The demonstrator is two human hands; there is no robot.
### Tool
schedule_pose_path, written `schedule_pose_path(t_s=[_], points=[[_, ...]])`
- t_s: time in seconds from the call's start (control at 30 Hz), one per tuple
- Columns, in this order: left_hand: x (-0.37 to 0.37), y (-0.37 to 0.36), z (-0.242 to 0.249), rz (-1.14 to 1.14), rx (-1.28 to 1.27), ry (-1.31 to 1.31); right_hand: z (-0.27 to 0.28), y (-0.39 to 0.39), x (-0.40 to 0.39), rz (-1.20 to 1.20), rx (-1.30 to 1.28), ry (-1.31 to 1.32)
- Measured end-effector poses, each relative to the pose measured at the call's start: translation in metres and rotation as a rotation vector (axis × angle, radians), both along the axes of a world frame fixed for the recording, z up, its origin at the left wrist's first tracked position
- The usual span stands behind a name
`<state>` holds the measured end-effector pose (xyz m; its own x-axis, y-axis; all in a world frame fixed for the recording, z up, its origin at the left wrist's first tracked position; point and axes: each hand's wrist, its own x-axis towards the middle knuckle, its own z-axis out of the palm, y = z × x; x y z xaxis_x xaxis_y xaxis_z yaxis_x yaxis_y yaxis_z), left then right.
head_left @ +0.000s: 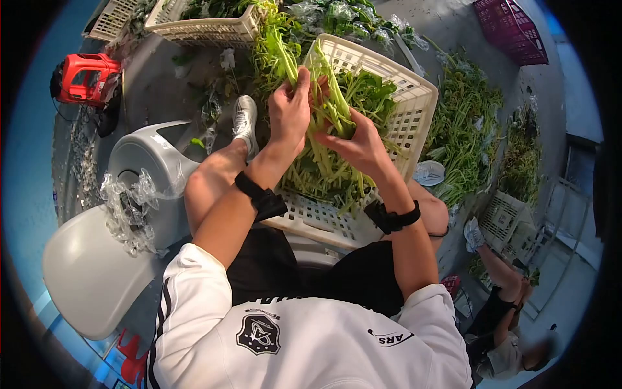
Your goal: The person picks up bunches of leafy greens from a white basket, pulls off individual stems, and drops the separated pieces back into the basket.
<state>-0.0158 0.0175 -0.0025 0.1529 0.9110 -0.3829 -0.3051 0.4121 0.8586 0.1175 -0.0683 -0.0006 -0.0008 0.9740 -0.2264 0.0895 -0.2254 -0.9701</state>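
Over a cream plastic crate (424, 104) filled with leafy green stalks (324, 178), both of my hands are raised close together. My left hand (289, 110) is closed round some pale green stalks (280, 53), its thumb pointing up. My right hand (355, 138) has its fingers curled about another light green bunch (334, 87), thumb and fingers on either side of it. Some of the fingertips are hidden behind the stalks. The crate stands between my knees, tilted in view, with its slotted near wall facing me.
A grey plastic chair (97, 272) with clear plastic wrap (133, 211) is at the left, near a red stool (87, 79). Piles of greens (463, 123) lie at the right. A purple crate (512, 31) stands upper right. Another person (505, 324) sits lower right.
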Motion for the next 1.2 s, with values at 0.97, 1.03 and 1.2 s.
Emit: schedule_pose_path(t_s=[0.97,1.03,1.2], points=[[0.002,-0.007,0.005,-0.127,0.07,0.079,0.008,-0.002,-0.005,0.03,-0.064,0.114],[0.001,-0.006,0.011,-0.152,0.05,0.16,0.001,-0.003,-0.007,0.003,-0.054,0.121],[-0.007,-0.001,0.016,-0.247,-0.066,0.029,0.014,0.003,0.003,-0.121,-0.02,0.246]])
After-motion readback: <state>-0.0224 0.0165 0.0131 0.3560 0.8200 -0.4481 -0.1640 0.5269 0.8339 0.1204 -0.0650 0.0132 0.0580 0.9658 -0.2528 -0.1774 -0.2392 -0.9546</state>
